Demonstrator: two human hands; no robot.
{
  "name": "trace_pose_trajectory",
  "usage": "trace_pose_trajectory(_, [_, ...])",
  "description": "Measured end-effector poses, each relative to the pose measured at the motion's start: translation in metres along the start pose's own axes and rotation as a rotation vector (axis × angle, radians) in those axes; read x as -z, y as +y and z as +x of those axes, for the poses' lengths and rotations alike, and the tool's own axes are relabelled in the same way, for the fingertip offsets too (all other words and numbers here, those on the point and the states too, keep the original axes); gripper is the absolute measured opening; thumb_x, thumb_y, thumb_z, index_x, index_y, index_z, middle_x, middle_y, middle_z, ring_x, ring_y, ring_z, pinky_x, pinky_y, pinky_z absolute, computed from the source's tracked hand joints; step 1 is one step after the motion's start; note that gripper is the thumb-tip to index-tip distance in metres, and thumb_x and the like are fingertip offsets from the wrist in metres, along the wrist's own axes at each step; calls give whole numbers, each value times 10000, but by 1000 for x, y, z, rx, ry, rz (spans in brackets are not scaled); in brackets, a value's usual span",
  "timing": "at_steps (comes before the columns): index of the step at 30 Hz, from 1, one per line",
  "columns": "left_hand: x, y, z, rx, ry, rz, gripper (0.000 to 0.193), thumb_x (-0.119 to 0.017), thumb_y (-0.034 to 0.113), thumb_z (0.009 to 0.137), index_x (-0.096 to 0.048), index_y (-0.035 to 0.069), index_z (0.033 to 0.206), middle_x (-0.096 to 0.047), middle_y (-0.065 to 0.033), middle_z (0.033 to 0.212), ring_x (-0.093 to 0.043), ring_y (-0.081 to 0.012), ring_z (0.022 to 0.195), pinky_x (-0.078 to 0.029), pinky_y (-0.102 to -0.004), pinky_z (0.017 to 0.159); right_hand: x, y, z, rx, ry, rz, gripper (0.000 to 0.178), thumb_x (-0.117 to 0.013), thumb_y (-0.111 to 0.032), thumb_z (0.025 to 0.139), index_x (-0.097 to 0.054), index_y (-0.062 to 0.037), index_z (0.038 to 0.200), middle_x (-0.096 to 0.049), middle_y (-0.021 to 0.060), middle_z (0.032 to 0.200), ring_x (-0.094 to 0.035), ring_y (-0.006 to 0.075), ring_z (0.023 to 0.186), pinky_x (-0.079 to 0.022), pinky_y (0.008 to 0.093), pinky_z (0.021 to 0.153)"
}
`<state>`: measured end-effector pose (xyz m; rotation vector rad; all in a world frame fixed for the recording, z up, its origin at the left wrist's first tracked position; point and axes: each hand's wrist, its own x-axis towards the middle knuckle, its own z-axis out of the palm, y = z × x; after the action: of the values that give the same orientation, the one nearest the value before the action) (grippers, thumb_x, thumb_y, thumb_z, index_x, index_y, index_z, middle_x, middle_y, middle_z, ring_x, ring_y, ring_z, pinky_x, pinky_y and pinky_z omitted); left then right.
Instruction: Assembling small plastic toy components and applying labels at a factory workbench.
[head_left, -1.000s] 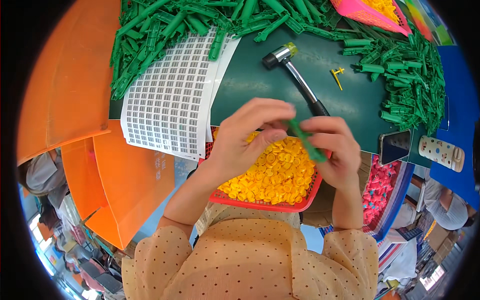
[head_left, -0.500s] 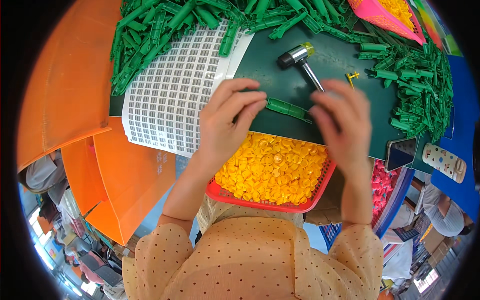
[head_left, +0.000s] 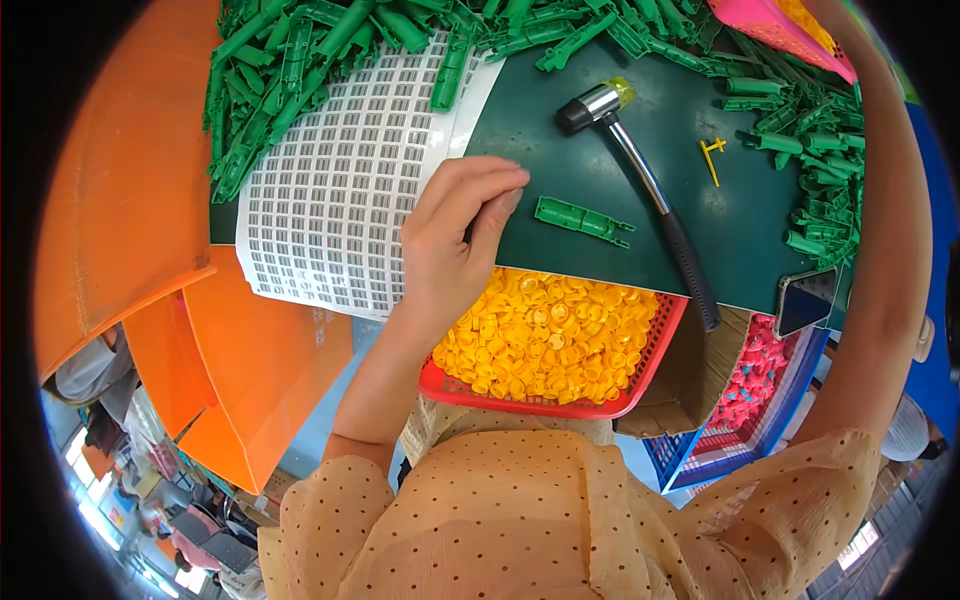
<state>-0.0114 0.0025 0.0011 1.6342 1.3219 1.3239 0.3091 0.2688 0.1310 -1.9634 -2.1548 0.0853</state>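
My left hand (head_left: 455,235) hovers over the near edge of the green tabletop, thumb and fingers drawn together in a pinch. Whatever it may hold is hidden. Just right of its fingertips lies a single green plastic half-tube piece (head_left: 582,221), apart from the hand. My right forearm (head_left: 893,230) stretches to the far right corner, by a pink basket (head_left: 790,38) of yellow parts; the hand itself is out of sight. A mallet (head_left: 640,165) with a black and a yellow head face rests right of the green piece. Beyond it lies a small yellow plastic part (head_left: 713,160).
Green pieces are heaped at the far left (head_left: 290,80) and right (head_left: 820,160). Printed sticker sheets (head_left: 330,190) lie at left. A red basket (head_left: 520,406) of yellow caps sits at the table's near edge. A phone (head_left: 804,303) lies at right, above a blue crate (head_left: 765,440).
My right hand has left the area beside the green piece and mallet and gone up to the far right, out of view. My left hand has hardly moved.
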Motion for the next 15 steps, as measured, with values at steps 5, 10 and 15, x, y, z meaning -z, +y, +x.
trace_pose_trajectory(5, [2, 3, 2, -16, -34, 33, 175, -624, -77, 804, -654, 18, 947, -623, -106, 932, -621, -212, 817, -499, -266, 669, -22, 1, 9, -26, -191, -295, 562, -469, -492, 880, -467, -125, 1306, -422, 259, 1277, -459, 407, 1157, -356, 451, 1018])
trace_pose_trajectory(10, [7, 6, 2, -12, -52, 7, 209, -612, -107, 787, -649, 7, 959, -625, -122, 939, -627, -222, 823, -512, -272, 698, -29, -12, 2, -73, -170, -404, 620, -561, -446, 808, -424, -167, 1345, -329, 311, 1331, -352, 463, 1245, -293, 478, 1060])
trace_pose_trajectory(15, [2, 6, 4, -44, -96, 8, 186, -599, -110, 801, -644, -5, 947, -627, -128, 933, -633, -211, 818, -525, -264, 686, -53, 76, 29, 770, -373, 835, 674, -604, -356, 802, -358, -130, 1387, -335, 270, 1411, -340, 367, 1316, -282, 463, 1071])
